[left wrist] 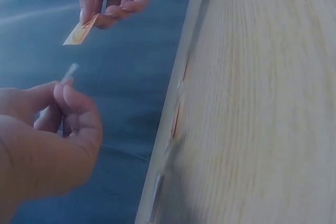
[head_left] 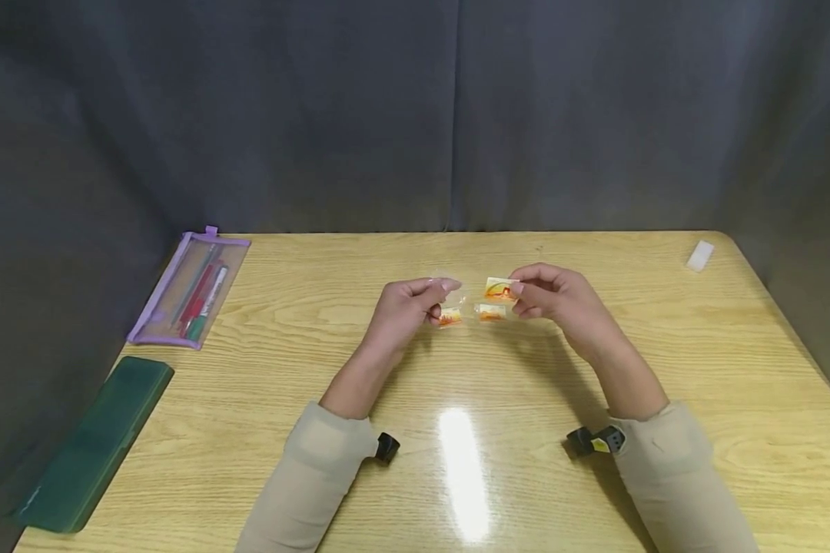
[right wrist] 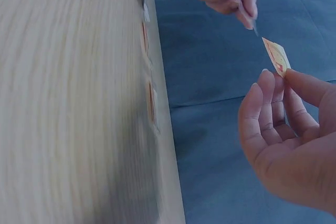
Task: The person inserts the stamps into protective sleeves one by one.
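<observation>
Between thumb and fingers, my left hand (head_left: 410,309) pinches a small piece of clear plastic (left wrist: 69,73), whose tip sticks out past the fingertips. My right hand (head_left: 566,303) holds a small card (head_left: 500,289) by its edge; yellow and orange print covers it, and it tilts upward in the right wrist view (right wrist: 276,56). The two hands face each other above the table, a short gap apart. Below them lie two small printed pieces with clear plastic about them, one by the left fingers (head_left: 449,316), the other under the card (head_left: 493,312).
A purple-edged mesh pouch (head_left: 242,243) with pens inside lies at the table's far left. Nearer, along the left edge, is a dark green case (head_left: 100,445). A small white block (head_left: 700,256) sits near the far right corner. Dark curtains (head_left: 318,115) surround the wooden table (head_left: 733,369).
</observation>
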### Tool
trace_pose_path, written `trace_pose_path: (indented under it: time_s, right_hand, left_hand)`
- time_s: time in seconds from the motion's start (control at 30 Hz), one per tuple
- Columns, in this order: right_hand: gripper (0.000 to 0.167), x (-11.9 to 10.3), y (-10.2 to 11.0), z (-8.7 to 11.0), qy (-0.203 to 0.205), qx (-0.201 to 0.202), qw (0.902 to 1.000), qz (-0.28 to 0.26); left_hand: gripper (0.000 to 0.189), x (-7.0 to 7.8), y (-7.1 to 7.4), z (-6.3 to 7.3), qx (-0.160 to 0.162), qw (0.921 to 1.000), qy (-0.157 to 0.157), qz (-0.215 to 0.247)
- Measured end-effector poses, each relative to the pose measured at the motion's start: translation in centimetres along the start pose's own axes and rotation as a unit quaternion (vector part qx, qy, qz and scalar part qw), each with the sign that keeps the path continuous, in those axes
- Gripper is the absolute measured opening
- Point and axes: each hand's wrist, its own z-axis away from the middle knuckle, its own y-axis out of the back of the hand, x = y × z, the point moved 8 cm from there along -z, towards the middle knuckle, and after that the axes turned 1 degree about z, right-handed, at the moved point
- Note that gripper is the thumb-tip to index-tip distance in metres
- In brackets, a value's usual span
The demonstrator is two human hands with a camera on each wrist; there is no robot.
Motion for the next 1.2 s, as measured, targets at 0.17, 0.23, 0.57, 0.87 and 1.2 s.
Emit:
trace_pose_path:
  time_s: [0.17,0.23,0.57,0.87,1.2]
  right_hand:
    - [0.023,-0.4,0.0,0.0,0.003,0.003,0.9999,-0.010]
    - [0.020,-0.3,-0.2,0.0,-0.002,-0.002,0.9998,-0.020]
    - [0.018,0.5,-0.9,-0.3,-0.005,-0.005,0.9987,-0.050]
    - [0.024,0.8,-0.5,-0.3,-0.013,0.015,0.9991,-0.039]
    - [0.021,0.9,-0.3,-0.3,-0.008,0.026,0.9989,-0.038]
  left_hand:
    - [0.024,0.0,0.1,0.0,-0.005,0.9994,0.011,0.031]
    - [0.024,-0.2,0.2,0.2,-0.005,0.9994,0.021,0.026]
    - [0.027,-0.8,0.0,0.5,-0.021,0.9994,0.023,0.012]
    - [0.026,-0.4,0.0,0.3,-0.003,0.9999,0.007,0.009]
    - [0.024,-0.1,-0.4,0.5,0.024,0.9991,-0.031,0.018]
